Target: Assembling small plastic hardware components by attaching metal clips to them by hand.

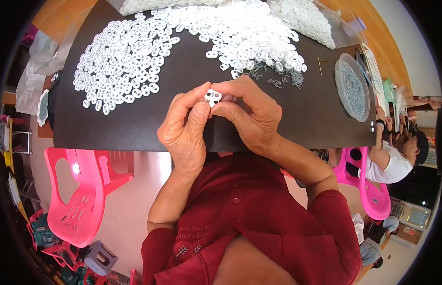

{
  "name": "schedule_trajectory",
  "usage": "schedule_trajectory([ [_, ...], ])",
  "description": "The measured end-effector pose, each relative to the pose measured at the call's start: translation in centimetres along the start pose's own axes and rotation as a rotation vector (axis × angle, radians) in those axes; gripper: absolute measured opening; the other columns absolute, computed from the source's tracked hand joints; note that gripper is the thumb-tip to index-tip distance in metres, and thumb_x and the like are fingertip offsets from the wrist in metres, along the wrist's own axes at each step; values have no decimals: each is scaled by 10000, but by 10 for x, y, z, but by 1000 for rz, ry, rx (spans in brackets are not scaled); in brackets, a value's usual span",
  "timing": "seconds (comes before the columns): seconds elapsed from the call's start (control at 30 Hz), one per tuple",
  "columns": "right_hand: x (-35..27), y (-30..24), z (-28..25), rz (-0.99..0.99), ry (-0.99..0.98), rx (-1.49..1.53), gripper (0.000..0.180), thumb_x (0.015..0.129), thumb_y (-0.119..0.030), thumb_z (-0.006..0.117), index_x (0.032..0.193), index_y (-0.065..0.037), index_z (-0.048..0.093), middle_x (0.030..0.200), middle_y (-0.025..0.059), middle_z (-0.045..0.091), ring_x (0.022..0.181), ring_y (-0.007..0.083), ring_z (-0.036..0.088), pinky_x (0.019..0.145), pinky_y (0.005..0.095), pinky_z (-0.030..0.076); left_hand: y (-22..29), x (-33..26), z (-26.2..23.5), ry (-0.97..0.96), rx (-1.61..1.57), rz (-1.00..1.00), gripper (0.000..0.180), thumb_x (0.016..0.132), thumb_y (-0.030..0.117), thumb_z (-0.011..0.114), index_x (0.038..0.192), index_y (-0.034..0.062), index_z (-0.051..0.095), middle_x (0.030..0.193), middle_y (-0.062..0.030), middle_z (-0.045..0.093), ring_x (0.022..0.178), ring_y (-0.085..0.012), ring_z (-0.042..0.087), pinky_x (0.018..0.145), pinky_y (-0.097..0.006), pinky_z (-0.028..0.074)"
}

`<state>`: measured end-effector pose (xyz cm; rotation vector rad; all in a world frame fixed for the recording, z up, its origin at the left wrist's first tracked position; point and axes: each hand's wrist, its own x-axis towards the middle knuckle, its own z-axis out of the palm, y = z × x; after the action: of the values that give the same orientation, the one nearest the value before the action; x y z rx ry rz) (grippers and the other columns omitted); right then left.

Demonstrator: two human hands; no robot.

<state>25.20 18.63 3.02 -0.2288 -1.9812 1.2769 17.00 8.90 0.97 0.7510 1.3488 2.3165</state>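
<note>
Between my two hands, above the near part of the dark table, is a small white plastic piece with several dark holes. My left hand pinches its left side between thumb and forefinger. From the right, the thumb and forefinger of my right hand close on the same piece. Beyond my hands lies a loose pile of small grey parts, next to a large heap of white plastic pieces. Another spread of white oval pieces with two holes covers the table's left side.
A round clear tub of small grey parts stands at the right edge. Clear bags of white pieces lie along the far edge. Pink plastic chairs stand below the table on both sides. Another person sits at the right.
</note>
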Motion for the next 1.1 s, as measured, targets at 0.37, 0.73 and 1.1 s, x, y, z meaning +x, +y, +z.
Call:
schedule_trajectory([
  [0.37,1,6,3,-147,53,-120,251,761,52,664,1007,17,628,790,48,571,693,112,517,603,224,403,-7,-7,9,101,-14,20,181,889,84,605,1033,-21,633,846,-6,558,714,-57,487,642,-187,425],
  [0.73,-8,-1,7,144,69,114,247,797,31,658,1039,11,612,856,23,569,754,74,523,668,211,428,1,-2,6,62,45,15,185,886,56,600,1049,-30,620,900,-19,567,763,-65,515,713,-201,456],
  [1.1,-2,0,8,31,24,-2,276,809,31,643,1080,6,598,867,22,553,737,79,493,655,208,408,3,-2,1,28,33,-50,222,886,54,599,1093,-22,627,883,-17,555,777,-73,510,710,-199,436],
])
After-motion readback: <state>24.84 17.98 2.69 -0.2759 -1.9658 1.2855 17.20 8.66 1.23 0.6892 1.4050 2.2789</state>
